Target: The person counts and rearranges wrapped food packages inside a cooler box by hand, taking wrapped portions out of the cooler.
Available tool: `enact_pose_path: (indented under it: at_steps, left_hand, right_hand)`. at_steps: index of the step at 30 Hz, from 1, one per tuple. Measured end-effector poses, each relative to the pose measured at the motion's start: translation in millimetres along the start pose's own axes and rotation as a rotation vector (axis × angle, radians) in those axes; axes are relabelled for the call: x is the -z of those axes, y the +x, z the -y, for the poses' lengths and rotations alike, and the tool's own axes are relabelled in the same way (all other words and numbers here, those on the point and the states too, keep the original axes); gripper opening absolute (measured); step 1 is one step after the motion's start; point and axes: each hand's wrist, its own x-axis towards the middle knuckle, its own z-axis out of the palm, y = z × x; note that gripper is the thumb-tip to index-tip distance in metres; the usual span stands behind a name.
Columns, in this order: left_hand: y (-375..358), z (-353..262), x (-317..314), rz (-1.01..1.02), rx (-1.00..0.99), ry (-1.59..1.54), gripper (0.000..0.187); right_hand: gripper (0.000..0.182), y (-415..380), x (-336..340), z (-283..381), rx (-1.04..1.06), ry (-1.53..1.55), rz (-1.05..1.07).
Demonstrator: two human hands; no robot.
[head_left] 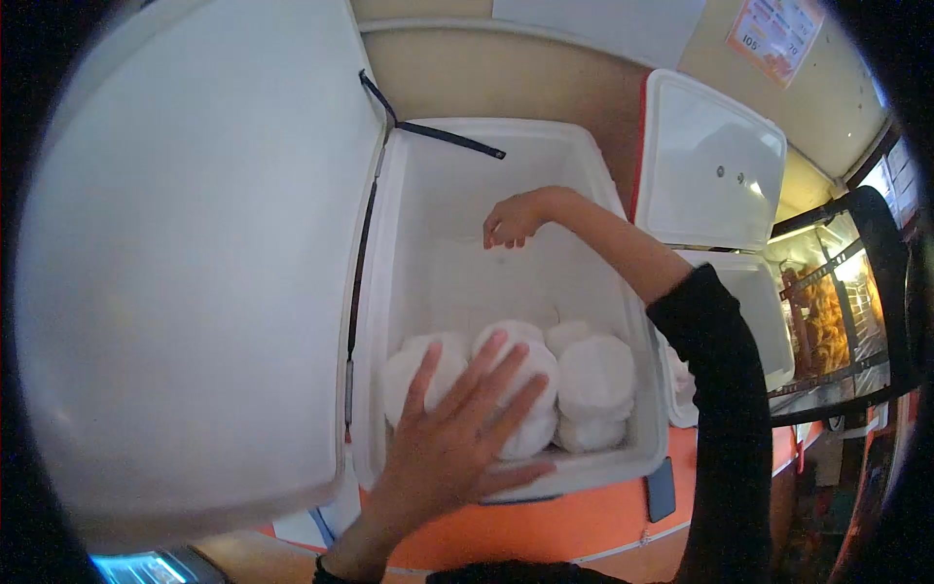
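A large white cooler box stands open before me. Stacked at its near end are several white, round, flat-topped pieces, whose kind I cannot make out. My left hand is over the near rim with its fingers spread across the front of these stacks. Whether it touches them does not show. My right hand is farther in, above the bare far part of the box, fingers curled down and together. Anything inside those fingers is hidden.
The cooler's big white lid stands raised at left, with a black strap at its hinge side. To the right are a smaller cooler with a raised lid and a lit display case. A dark phone-like slab lies on the orange surface.
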Motion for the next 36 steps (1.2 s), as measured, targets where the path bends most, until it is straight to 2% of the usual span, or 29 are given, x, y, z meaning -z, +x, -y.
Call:
enact_pose_path:
  at_steps: [1,2,3,4,5,6,8,9,11,12,15,17,19,24,27,33,35,36]
  left_hand:
    - [-3.5,2.1,-1.7,-0.017,-0.029,-0.017,0.069]
    - [-3.9,2.2,0.2,0.002,-0.045,-0.021,0.069]
    - [-3.3,0.4,3.1,0.007,-0.036,-0.079,0.060]
    - [-3.4,-0.7,2.9,0.021,-0.025,-0.140,0.052]
    - [-5.5,-2.2,0.2,0.053,-0.041,-0.150,0.052]
    - [-7.7,-4.4,-2.7,0.061,-0.061,-0.135,0.051]
    - [-13.2,-9.3,-6.6,0.065,-0.086,-0.098,0.050]
    - [-13.0,-8.8,-7.4,0.064,-0.091,-0.098,0.050]
    - [-13.4,-4.7,-8.8,0.068,-0.091,-0.112,0.049]
    - [-13.0,-2.7,-9.4,0.072,-0.090,-0.119,0.049]
    - [-11.5,1.5,-10.9,0.079,-0.090,-0.130,0.048]
    - [-12.0,1.5,-12.2,0.071,-0.094,-0.130,0.047]
    - [-14.3,-4.1,-14.8,0.063,-0.106,-0.134,0.046]
    - [-19.3,-7.8,-15.8,0.042,-0.116,-0.138,0.045]
    - [-22.7,-11.8,-18.7,0.018,-0.124,-0.130,0.044]
    - [-27.9,-10.7,-23.3,-0.037,-0.149,-0.082,0.042]
    - [-28.9,-9.3,-11.0,0.103,-0.087,-0.284,0.041]
    - [-31.7,-9.8,-10.6,0.092,-0.085,-0.273,0.041]
  right_hand:
    - [0.047,43.0,-13.0,-14.4,-0.042,-0.089,0.107]
    - [0.051,70.9,-21.4,-24.5,-0.081,-0.171,0.210]
    - [0.051,81.2,-30.0,-26.5,-0.083,-0.141,0.210]
    - [0.049,86.4,-46.6,-25.8,-0.155,-0.291,0.334]
    - [0.047,90.8,-64.9,-27.6,-0.222,-0.442,0.464]
    - [0.047,108.6,-86.5,-45.0,-0.223,-0.414,0.471]
    - [0.055,151.6,-132.4,-82.8,-0.129,-0.352,0.671]
    - [0.055,131.4,-123.2,-63.6,-0.129,-0.343,0.672]
    - [0.064,85.8,-97.8,-22.5,-0.271,-0.306,0.663]
    - [0.064,99.2,-103.6,-29.2,-0.268,-0.306,0.670]
    - [0.048,112.5,-111.2,-32.7,-0.317,-0.361,0.713]
    - [0.074,85.4,-93.4,-27.7,-0.218,-0.252,0.789]
    - [0.077,107.7,-115.6,-49.7,-0.217,-0.290,0.814]
    - [0.084,99.4,-102.3,-39.0,-0.115,-0.372,0.828]
    - [0.091,95.8,-98.5,-28.3,-0.198,-0.437,0.722]
    - [0.087,67.4,-45.9,8.0,-0.328,-0.128,0.800]
    - [0.080,44.0,-14.7,20.8,-0.350,0.061,0.596]
    - [0.080,33.2,1.5,22.4,-0.348,0.051,0.584]
